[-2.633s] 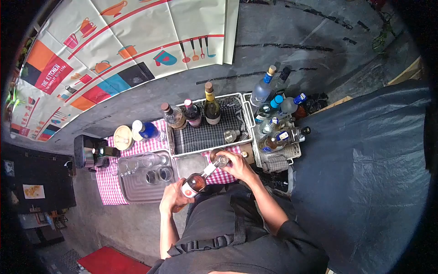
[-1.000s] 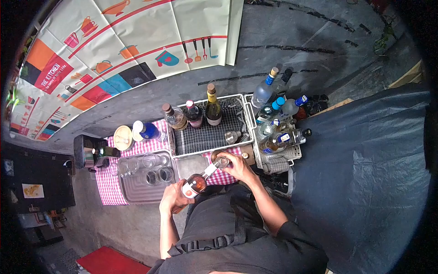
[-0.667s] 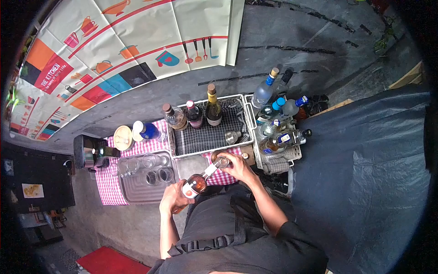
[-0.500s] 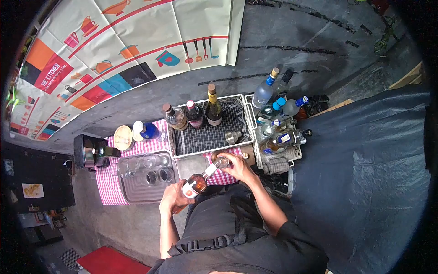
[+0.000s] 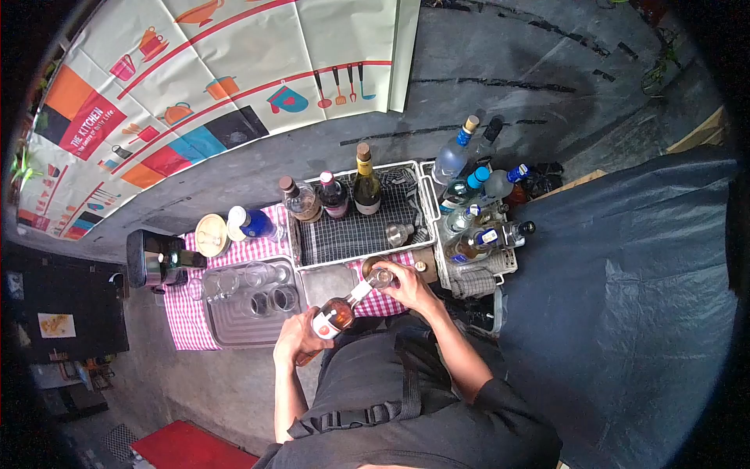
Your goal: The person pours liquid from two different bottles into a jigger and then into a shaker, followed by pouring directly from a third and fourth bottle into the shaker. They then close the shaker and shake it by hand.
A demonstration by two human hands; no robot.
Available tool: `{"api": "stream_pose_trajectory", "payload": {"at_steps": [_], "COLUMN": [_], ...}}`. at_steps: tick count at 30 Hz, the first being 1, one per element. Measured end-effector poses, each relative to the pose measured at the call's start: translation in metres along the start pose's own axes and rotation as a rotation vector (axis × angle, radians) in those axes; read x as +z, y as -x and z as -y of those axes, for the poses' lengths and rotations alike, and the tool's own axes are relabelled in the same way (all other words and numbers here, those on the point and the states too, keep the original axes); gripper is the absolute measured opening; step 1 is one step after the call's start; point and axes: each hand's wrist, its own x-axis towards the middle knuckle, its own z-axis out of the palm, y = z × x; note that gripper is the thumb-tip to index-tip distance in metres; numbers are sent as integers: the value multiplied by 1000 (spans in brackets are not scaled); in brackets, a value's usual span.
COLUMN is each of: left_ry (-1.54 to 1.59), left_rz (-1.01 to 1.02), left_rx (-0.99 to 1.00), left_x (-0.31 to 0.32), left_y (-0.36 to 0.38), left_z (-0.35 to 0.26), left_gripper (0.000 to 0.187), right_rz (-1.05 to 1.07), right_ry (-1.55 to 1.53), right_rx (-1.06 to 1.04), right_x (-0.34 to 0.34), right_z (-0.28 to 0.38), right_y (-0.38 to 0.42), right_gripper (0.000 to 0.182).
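Note:
My left hand [image 5: 297, 338] is wrapped round the lower body of a bottle [image 5: 337, 315] of amber liquid with a white label. The bottle is tilted, its neck pointing up and to the right. At its mouth, a small clear glass [image 5: 381, 277] is held in the fingers of my right hand [image 5: 410, 287], its rim right by the bottle's opening. Below both lies a red-and-white checked cloth [image 5: 380, 304] on the table. A cork stopper [image 5: 421, 266] rests on a wooden board just beyond my right fingers.
To the left, a grey tray [image 5: 242, 336] carries several glasses [image 5: 283, 298]. A white wire basket [image 5: 292, 244] with bottles and a metal shaker [image 5: 398, 233] stands behind my hands. More bottles [image 5: 453, 160] crowd a second basket at right. A black appliance [image 5: 148, 262] stands far left.

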Motion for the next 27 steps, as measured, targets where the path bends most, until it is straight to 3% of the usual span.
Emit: {"api": "stream_pose_trajectory", "payload": {"at_steps": [3, 11, 15, 18, 20, 27], "left_ry": [16, 176, 231, 286, 303, 264], "left_rz": [-3, -38, -117, -155, -183, -143], "left_rx": [-3, 12, 3, 13, 29, -9], "left_x": [0, 17, 25, 35, 39, 37], "left_y": [0, -7, -6, -6, -7, -4], "left_z": [-2, 10, 10, 17, 21, 18], "left_gripper": [81, 78, 76, 77, 78, 82], "right_rz": [-2, 11, -15, -57, -99, -38], "right_ry": [12, -390, -406, -173, 162, 347], "right_rx": [-15, 20, 70, 19, -32, 35], "right_x": [0, 8, 4, 3, 3, 12], "right_z": [-1, -21, -16, -14, -9, -11], "right_y": [0, 0, -1, -4, -4, -6], "right_gripper": [55, 59, 59, 59, 61, 64]}}
